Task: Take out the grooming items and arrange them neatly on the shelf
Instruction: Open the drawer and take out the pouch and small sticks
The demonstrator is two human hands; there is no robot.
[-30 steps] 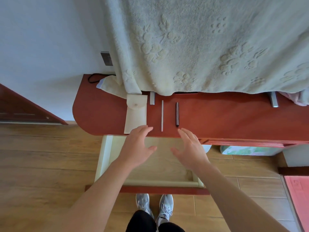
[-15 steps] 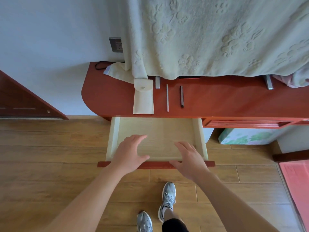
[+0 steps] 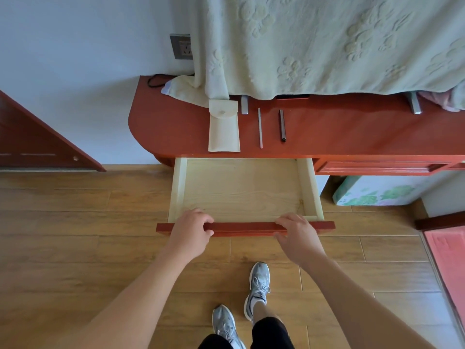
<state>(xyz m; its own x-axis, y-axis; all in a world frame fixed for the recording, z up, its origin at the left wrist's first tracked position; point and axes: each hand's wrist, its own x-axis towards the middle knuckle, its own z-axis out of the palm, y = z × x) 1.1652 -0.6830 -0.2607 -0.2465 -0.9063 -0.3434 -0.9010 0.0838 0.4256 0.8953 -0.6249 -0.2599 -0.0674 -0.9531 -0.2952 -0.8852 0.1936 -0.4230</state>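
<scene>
Both hands had come back from the shelf edge to the drawer's front. The left hand (image 3: 191,229) was curled over the red wooden front rail (image 3: 245,227) of the open pale-wood drawer (image 3: 241,190), fingers closed around its top edge. The right hand (image 3: 297,235) rested on the same rail further along, fingers hooked over it and thumb loose below, a lighter hold. A second before, both palms had hovered open above the drawer; now they gripped it. The drawer's inside showed bare board. On the red-brown wooden shelf (image 3: 352,132) above lay the cream fabric pouch with a snap flap (image 3: 223,128), just beside it the thin silver metal file (image 3: 260,128), then the slim dark stick (image 3: 282,125), all parallel and apart.
</scene>
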